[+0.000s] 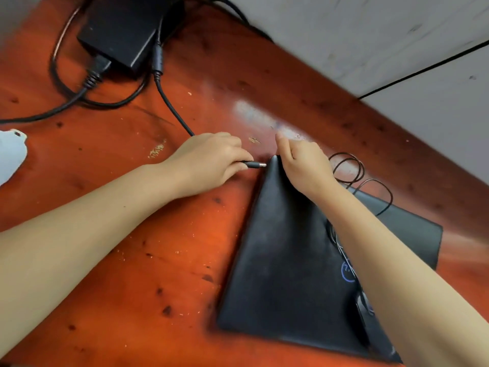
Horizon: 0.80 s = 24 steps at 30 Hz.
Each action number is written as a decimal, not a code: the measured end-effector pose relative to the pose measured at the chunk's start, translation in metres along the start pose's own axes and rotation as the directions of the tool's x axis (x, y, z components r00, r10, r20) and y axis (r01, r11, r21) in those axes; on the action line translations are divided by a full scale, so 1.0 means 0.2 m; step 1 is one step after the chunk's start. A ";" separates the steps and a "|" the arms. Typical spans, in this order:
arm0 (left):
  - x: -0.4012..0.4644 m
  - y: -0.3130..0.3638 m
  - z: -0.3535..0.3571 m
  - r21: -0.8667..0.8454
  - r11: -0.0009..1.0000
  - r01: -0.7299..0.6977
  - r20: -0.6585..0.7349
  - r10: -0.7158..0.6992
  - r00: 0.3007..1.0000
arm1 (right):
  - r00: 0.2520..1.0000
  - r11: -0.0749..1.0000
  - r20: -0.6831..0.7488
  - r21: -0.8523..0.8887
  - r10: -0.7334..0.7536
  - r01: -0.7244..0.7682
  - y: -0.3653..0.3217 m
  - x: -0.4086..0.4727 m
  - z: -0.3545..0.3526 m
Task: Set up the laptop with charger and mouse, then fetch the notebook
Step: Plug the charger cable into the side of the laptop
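Reddish wooden surface [164, 234], scuffed and speckled with dark marks.
A pale, crumpled item [10, 154], too blurred to identify, lies at its left edge; a grey tiled floor [370, 43] shows beyond the far edge.

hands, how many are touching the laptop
1: the right hand holds the far corner of the laptop. The left hand pinches the charger plug, its tip just short of that corner.

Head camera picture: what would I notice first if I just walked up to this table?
Two bare arms meet mid-table: the left hand pinches the charger plug, its tip almost at the far corner of the closed black laptop, which the right hand steadies. Behind, at the far left, sits the black charger brick on the orange-red table.
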<state>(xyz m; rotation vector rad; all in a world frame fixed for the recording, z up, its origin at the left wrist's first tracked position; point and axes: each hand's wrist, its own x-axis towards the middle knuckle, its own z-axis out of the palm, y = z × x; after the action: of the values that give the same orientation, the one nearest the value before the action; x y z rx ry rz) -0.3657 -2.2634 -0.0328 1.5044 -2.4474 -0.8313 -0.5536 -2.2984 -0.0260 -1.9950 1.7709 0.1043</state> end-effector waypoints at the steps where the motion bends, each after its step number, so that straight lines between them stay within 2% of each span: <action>1: -0.01 -0.01 0.00 -0.007 1.000 -0.011 0.011 0.011 1.000 | 0.999 1.000 -0.031 0.016 -0.010 0.011 0.00 -0.01 0.00; 9: -0.02 0.03 -0.08 -0.174 0.980 -0.094 -0.069 0.083 0.994 | 0.987 0.979 -0.156 0.194 -0.025 0.056 0.04 -0.02 -0.12; 18: -0.01 0.11 -0.16 -0.109 0.989 -0.103 0.025 0.107 0.994 | 0.977 0.958 -0.207 0.268 -0.043 0.099 0.07 -0.05 -0.21; 24: 0.00 0.13 -0.20 -0.126 0.987 -0.101 -0.040 0.097 0.994 | 0.977 0.947 -0.211 0.309 -0.023 0.089 0.07 -0.08 -0.23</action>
<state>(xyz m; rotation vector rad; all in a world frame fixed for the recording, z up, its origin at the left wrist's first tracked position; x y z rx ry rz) -0.3704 -2.2702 0.0152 1.3305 -2.3727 -0.9166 -0.5813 -2.3028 0.0151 -1.8704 1.7215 -0.3960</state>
